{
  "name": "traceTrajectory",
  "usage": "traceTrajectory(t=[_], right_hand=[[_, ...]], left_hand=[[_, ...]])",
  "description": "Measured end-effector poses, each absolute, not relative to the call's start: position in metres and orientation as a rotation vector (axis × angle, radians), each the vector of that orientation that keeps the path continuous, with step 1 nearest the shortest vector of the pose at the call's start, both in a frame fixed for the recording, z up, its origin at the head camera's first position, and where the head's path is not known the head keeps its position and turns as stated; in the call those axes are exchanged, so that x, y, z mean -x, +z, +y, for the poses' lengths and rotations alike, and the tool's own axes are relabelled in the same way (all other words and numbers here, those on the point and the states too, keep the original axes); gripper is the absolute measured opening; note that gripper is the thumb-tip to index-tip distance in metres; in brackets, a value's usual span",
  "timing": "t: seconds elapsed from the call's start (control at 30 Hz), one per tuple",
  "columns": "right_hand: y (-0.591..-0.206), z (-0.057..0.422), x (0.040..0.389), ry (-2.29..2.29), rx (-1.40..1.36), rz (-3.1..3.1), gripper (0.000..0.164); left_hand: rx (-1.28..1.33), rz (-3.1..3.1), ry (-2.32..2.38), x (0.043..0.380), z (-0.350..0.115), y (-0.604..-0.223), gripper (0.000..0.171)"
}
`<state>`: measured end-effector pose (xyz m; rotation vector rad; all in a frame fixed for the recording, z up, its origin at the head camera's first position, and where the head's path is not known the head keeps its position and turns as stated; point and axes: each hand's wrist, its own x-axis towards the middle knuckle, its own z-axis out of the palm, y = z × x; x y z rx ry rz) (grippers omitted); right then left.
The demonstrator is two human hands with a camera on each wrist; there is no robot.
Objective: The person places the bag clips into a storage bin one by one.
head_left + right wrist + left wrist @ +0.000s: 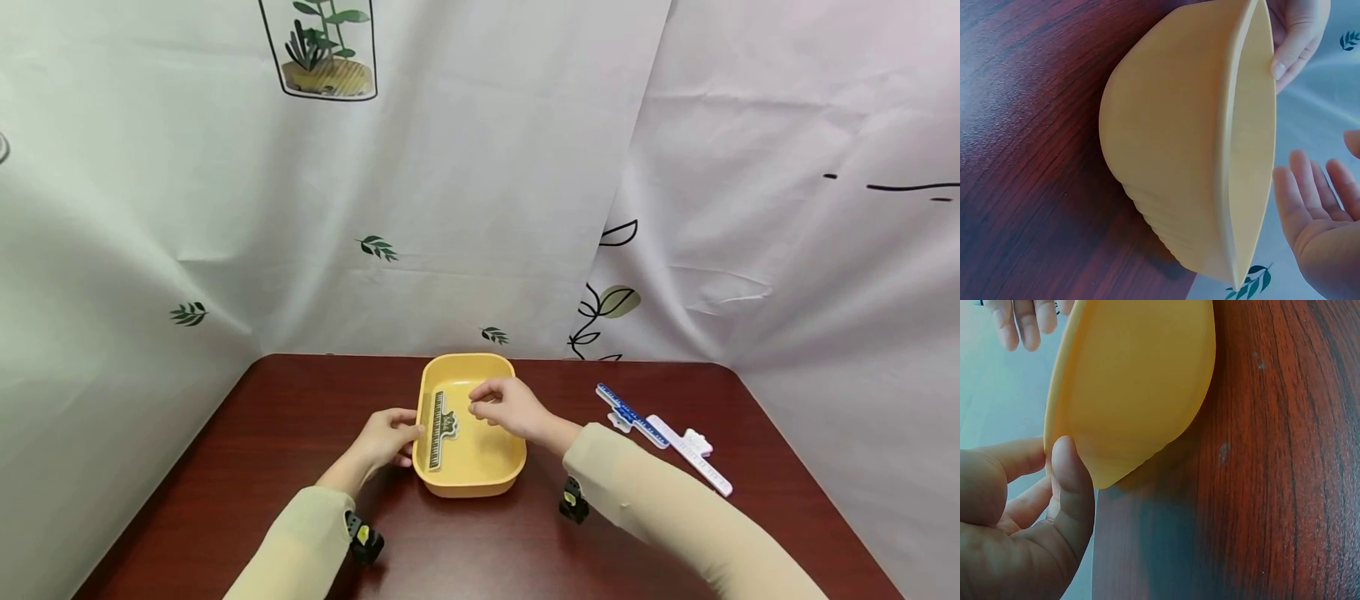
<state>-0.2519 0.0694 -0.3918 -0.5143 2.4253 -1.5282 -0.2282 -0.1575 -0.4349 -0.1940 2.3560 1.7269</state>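
A yellow plastic basin (487, 479) stands on the table. My left hand (386, 439) pinches its left rim, the thumb on one face of the wall and the fingers on the other; the left wrist view shows this grip (1072, 481) up close. Inside the basin, along its left side, lies a black-and-white ruler clip (437, 429) with an animal-shaped grip. Over the basin's right half hovers my right hand (513, 408), fingers loosely bent and holding nothing. In the right wrist view its fingers (1297, 194) are apart, beside the rim.
To the right on the dark red wooden table (300, 417) lie a blue ruler clip (633, 417) and a white ruler clip (690, 454), their ends close together. A pale curtain (480, 208) with leaf prints hangs behind the table.
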Motion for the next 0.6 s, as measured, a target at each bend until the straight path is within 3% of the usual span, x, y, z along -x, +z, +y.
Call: traceTrajectory(t=[0.6], right_hand=[[-0.393,0.081,0.241,-1.377,0.631,2.639,0.02]], left_hand=[[0.19,2.361,1.716,0.228,-0.158,-0.434,0.041]])
